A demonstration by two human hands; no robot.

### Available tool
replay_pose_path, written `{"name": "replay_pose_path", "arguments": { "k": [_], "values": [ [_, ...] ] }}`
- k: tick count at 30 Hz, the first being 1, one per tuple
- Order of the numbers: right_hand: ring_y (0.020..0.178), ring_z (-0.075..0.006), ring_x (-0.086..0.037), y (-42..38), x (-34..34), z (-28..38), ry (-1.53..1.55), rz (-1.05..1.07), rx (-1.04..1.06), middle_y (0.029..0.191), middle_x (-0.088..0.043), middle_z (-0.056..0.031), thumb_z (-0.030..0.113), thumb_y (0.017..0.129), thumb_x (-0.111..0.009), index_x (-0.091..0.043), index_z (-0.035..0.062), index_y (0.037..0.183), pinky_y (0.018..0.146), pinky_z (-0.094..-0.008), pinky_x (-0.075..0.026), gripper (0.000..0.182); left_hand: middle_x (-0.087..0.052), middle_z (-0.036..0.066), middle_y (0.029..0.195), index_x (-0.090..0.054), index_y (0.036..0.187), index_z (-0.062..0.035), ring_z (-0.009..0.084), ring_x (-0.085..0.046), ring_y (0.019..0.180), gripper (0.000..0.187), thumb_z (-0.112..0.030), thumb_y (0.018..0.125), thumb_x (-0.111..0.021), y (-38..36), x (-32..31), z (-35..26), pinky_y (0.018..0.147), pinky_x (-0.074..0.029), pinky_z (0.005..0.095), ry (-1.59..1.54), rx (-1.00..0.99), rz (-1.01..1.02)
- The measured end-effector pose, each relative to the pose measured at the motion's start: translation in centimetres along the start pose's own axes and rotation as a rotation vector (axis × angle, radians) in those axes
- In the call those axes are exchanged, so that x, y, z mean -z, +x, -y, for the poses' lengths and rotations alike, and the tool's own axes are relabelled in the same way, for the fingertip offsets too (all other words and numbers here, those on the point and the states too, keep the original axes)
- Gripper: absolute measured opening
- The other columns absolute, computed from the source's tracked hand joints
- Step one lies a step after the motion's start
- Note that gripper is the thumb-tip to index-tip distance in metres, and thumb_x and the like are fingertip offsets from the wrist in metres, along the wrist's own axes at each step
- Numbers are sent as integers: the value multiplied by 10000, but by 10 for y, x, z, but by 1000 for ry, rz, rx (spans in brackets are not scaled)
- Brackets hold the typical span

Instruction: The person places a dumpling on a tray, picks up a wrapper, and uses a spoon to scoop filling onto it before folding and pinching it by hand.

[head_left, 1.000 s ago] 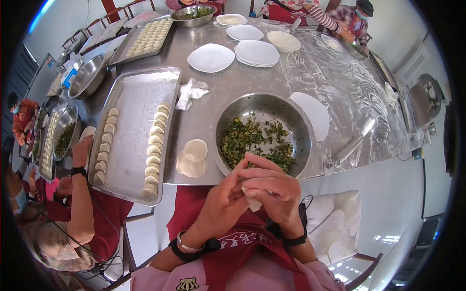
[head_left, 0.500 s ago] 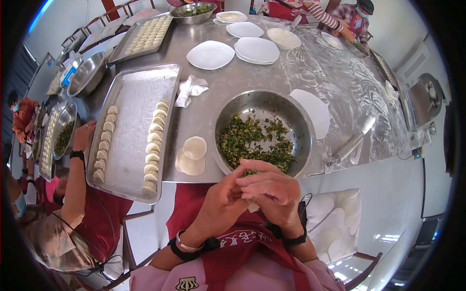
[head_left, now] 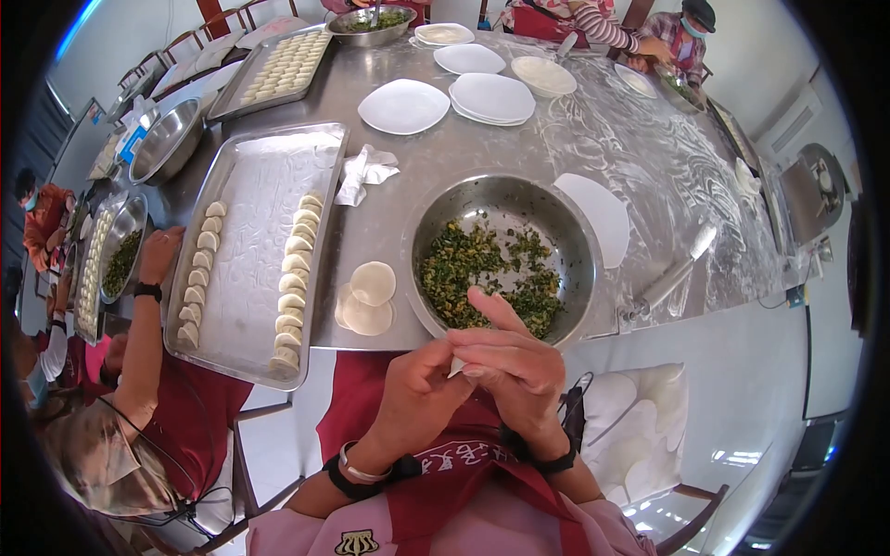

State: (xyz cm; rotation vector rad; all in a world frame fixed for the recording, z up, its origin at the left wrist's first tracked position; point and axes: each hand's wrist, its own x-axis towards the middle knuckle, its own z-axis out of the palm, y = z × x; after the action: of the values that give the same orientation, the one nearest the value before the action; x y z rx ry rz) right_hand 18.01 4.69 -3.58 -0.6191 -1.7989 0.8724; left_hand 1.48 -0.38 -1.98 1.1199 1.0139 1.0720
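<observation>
My left hand (head_left: 415,391) and my right hand (head_left: 517,378) meet in front of my apron, just below the near rim of a steel bowl (head_left: 577,324). Between the closed fingers of both hands is a dumpling (head_left: 457,367); only a pale sliver of its dough shows. One right finger sticks up over the bowl. Chopped green and yellow filling (head_left: 482,269) lies in the bowl. Left of the bowl, a few round dough wrappers (head_left: 371,285) overlap on the table. Farther left, a metal tray (head_left: 250,241) carries two rows of folded dumplings (head_left: 295,269).
White plates (head_left: 403,106) stand toward the back, near another full dumpling tray (head_left: 278,69). A crumpled tissue (head_left: 366,174) lies beside the near tray. A white sheet (head_left: 598,218) sits right of the bowl, on a floured table. A co-worker's arm (head_left: 144,343) reaches past the tray's left side.
Both hands have come slightly lower, away from the bowl. A right finger has lifted from the others, and a bit of dough now shows between my hands.
</observation>
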Motion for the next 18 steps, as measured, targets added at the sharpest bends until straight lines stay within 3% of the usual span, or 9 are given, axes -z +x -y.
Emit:
{"name": "replay_pose_path", "arguments": {
  "k": [2,5,8,11,14,17,18],
  "values": [
    [1340,-432,-500,10,-5,16,28,-30,-135,1212,-699,-178,221,836,-773,-739,29,1124,1121,-500,-379,348,-649,101,1215,-526,1343,54,131,-610,1122,421,61,931,-610,2,-6,8,957,-505,262,-185,-113,-86],
    [1359,-404,-488,11,-15,26,56,-195,-192,1265,-676,-166,170,821,-760,-722,45,1164,1106,-465,-403,367,-612,125,1277,-501,1363,59,156,-586,1180,449,82,925,-596,4,-7,-3,992,-491,281,-219,-90,-56],
    [1371,-408,-473,7,-5,14,-105,-56,-73,1276,-670,-165,198,841,-742,-713,27,1172,1103,-468,-405,374,-590,106,1276,-511,1349,51,161,-564,1200,434,44,927,-611,5,-14,1,1005,-471,301,-227,-170,-93],
    [1376,-437,-454,3,-4,8,-106,-68,-76,1254,-674,-194,476,925,-628,-716,11,1163,1082,-482,-423,529,-558,139,1336,-438,1424,56,196,-544,1250,464,-49,991,-564,2,-10,6,1064,-444,341,-284,-122,19],
    [1376,-439,-453,15,-3,12,-149,-38,-75,1258,-669,-204,465,930,-642,-715,0,1156,1075,-479,-430,523,-527,160,1385,-361,1478,58,233,-527,1288,506,-172,1048,-495,4,-11,-7,1110,-415,384,-896,79,-8],
    [1402,-415,-429,23,-10,24,-192,-135,-125,1333,-637,-162,163,886,-691,-692,0,1190,1113,-475,-386,345,-480,171,1433,-314,1500,79,239,-495,1329,513,-204,1084,-412,7,-5,0,1133,-406,418,-887,60,41],
    [1406,-415,-424,22,-9,23,-198,-137,-98,1348,-626,-166,168,888,-689,-679,-2,1210,1116,-477,-381,364,-483,168,1436,-316,1502,69,245,-498,1328,517,-201,1077,-430,8,-5,-1,1136,-402,422,-898,57,42]
  ]
}}
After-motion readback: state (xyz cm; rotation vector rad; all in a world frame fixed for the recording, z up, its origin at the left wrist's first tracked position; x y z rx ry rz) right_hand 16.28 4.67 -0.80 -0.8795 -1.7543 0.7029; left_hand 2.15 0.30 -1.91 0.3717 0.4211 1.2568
